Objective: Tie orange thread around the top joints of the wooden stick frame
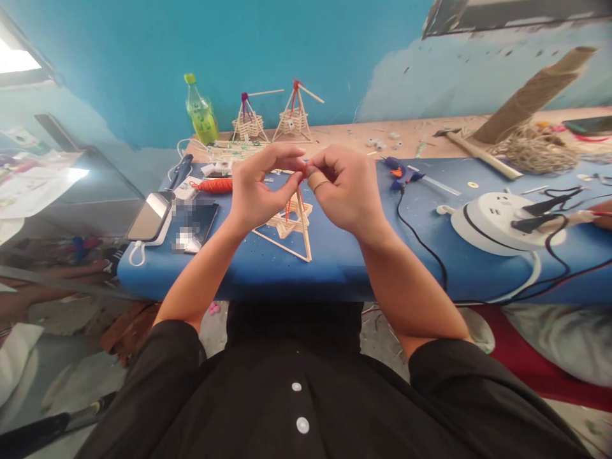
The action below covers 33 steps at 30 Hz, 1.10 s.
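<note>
Above the middle of the blue table, my left hand (pixel 264 186) and my right hand (pixel 345 191) meet at the peak of a small pyramid frame of wooden sticks (pixel 306 237). My right thumb and fingers pinch orange-red thread at the peak; a ring is on one finger. The left hand is curved, its thumb tip against the same thread, though the exact grip is partly hidden. Strands of thread (pixel 287 209) hang inside the frame over a star-shaped stack of sticks (pixel 282 226). An orange thread bundle (pixel 215 185) lies beside my left hand.
Two similar stick models (pixel 248 126) (pixel 293 121) stand by the wall near a green-capped bottle (pixel 201 111). At left lie a phone (pixel 150 217) and cables. Rightward are a blue glue gun (pixel 401 171), a hammer (pixel 482 155), a twine roll (pixel 530 99) and a white power strip (pixel 497 223).
</note>
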Each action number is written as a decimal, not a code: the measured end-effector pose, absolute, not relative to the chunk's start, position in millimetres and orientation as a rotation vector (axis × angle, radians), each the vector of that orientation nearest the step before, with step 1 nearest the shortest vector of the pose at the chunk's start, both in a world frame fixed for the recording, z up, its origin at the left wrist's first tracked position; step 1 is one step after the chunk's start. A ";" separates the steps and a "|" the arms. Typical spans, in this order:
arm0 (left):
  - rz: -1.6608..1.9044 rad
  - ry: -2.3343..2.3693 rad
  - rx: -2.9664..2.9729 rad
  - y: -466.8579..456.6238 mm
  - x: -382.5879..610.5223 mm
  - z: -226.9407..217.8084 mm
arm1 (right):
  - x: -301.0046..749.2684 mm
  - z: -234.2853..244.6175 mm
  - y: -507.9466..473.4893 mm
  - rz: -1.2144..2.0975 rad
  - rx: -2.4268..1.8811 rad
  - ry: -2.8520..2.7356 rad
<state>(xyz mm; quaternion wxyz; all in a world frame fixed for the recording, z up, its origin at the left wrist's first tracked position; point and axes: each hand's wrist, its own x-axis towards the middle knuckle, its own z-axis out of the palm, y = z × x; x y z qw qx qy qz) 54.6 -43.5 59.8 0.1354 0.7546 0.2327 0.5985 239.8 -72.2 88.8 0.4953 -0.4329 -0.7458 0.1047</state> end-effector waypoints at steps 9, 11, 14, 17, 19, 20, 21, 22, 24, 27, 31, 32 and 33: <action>1.748 0.830 2.312 -51.7 56.0 65.7 | 246.4 89.2 -67.6 0.373 -1.018 -1.789; 1.758 0.838 2.329 -50.1 56.3 63.2 | 247.2 90.0 -68.5 0.407 -1.017 -1.778; 1.753 0.854 2.328 -45.6 56.3 60.3 | 247.3 90.8 -71.4 0.424 -1.016 -1.780; 1.762 0.872 2.314 -39.9 53.9 59.8 | 247.9 89.5 -72.7 0.389 -1.042 -1.774; 1.775 0.885 2.312 -36.8 50.9 60.1 | 248.8 87.5 -72.3 0.346 -1.057 -1.761; 1.781 0.895 2.315 -35.7 49.2 60.2 | 249.4 86.4 -72.0 0.328 -1.063 -1.757; 1.785 0.904 2.319 -34.9 47.3 60.4 | 249.9 85.4 -72.0 0.313 -1.066 -1.757; 1.788 0.910 2.324 -34.5 45.4 60.7 | 250.3 84.5 -72.4 0.301 -1.068 -1.757; 1.797 0.909 2.332 -34.5 41.4 61.7 | 251.3 82.8 -74.4 0.291 -1.072 -1.755; 1.800 0.884 2.373 -36.0 34.9 65.1 | 253.1 79.3 -78.9 0.274 -1.072 -1.740; 1.747 0.893 2.528 -39.7 28.2 71.1 | 256.0 72.6 -82.7 0.260 -1.068 -1.725; 1.746 0.892 2.562 -40.6 27.5 72.1 | 256.5 71.1 -83.1 0.262 -1.068 -1.726; 1.752 0.884 2.589 -41.3 27.2 72.7 | 257.0 69.8 -83.4 0.264 -1.068 -1.728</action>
